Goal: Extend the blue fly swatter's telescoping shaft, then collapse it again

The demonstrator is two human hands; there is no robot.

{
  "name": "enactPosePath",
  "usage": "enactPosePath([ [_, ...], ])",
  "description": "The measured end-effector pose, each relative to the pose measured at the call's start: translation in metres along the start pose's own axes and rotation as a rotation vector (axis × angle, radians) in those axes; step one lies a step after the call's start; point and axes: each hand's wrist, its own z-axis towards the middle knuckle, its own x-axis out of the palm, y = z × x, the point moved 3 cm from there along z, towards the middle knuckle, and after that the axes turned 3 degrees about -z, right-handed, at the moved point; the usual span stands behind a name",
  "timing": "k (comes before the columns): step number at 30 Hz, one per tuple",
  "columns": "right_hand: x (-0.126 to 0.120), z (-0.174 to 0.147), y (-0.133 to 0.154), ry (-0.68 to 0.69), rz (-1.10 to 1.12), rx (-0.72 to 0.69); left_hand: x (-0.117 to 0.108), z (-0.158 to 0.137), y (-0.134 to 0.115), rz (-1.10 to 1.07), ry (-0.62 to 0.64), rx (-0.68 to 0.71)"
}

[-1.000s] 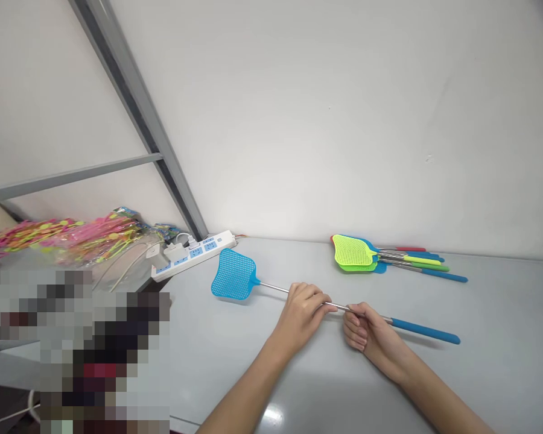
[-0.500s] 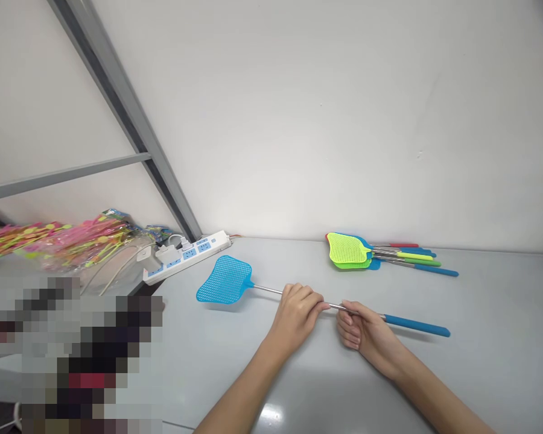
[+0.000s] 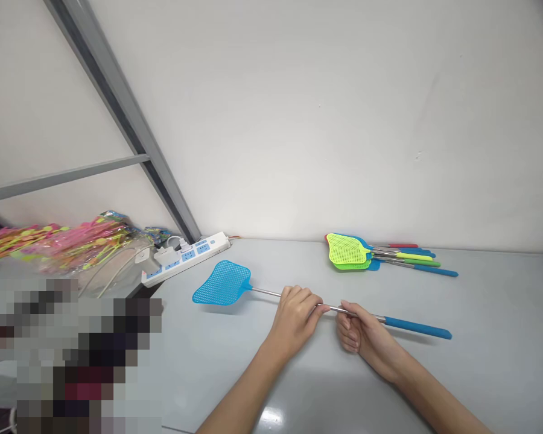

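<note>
A blue fly swatter [image 3: 224, 283] with a perforated head, a thin metal rod and a blue grip spans the middle of the table from left to right. Around the rod nearer the head, my left hand [image 3: 295, 319] is closed, palm down. My right hand [image 3: 364, 334] pinches the same rod a short way to the right, fingers curled, just before the blue grip. A short length of bare rod shows between the two hands. The swatter is slightly above the table, casting a soft shadow.
Behind, at right, lies a pile of fly swatters [image 3: 349, 252] in green, blue and red. A white power strip [image 3: 187, 259] with plugs sits at the table's back left. Colourful bagged items [image 3: 85, 238] lie beyond the grey metal frame [image 3: 149, 138]. The lower left is pixelated.
The swatter's head has dipped slightly and tilted a little, shifting left. Both hands keep their hold on the rod in almost the same place.
</note>
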Motion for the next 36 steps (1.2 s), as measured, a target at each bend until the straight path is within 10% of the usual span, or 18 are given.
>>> enactPosePath([
  [36,-0.0053,0.0039,-0.0049,0.019,0.046,-0.005,0.0024,-0.0015,-0.0033,-0.025,0.054,-0.067],
])
